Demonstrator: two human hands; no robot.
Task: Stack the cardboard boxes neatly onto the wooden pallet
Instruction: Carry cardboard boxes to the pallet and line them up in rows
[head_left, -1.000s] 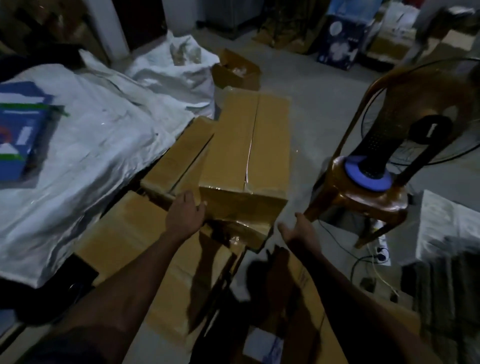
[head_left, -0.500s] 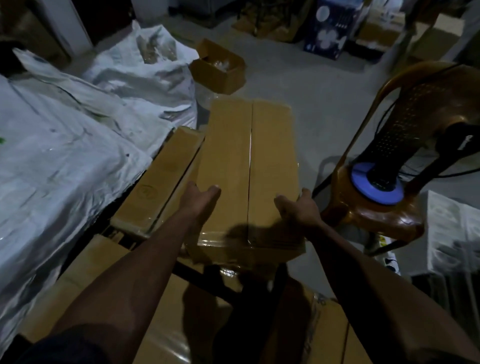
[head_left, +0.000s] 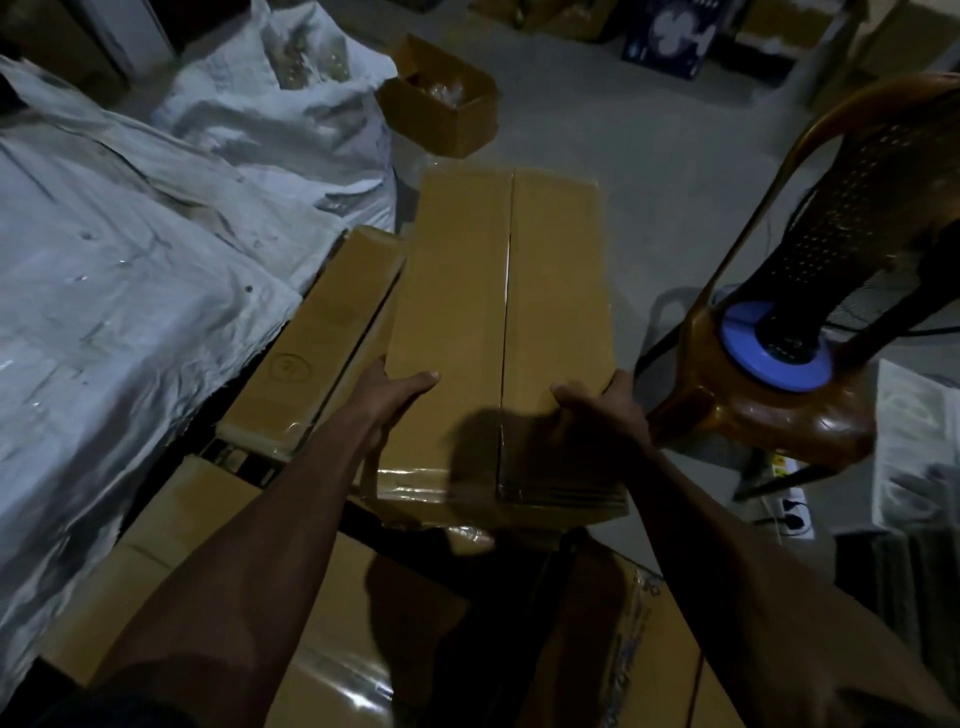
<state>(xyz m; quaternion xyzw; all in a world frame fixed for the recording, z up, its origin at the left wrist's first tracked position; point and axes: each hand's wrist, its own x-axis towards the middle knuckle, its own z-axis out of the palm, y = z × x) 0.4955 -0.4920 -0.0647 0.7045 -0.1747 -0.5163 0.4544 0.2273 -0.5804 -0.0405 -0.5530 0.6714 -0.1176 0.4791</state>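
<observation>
White sacking (head_left: 130, 249) heaped on the left, brown plastic chair (head_left: 779, 405) on the right, fan (head_left: 774, 348) with a blue base resting on its seat, power strip (head_left: 787, 512) under the chair, grey concrete floor (head_left: 649, 156) beyond

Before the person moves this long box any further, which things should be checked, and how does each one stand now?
1. Left hand on the long box: thumb lies over the top, near the left edge. Ok.
2. Right hand on the box: thumb on top at the right edge, the other fingers hidden. Ok.
3. Both hands hold near the close end only; the far end has no support from them. Not ok for a lift.
4. Flat box lies close along the left side; whether they touch, cannot tell.
5. Brown plastic chair with the fan stands close on the right. Not ok for a swing to that side.
6. Wooden pallet: not to be made out. Cannot tell.
</observation>
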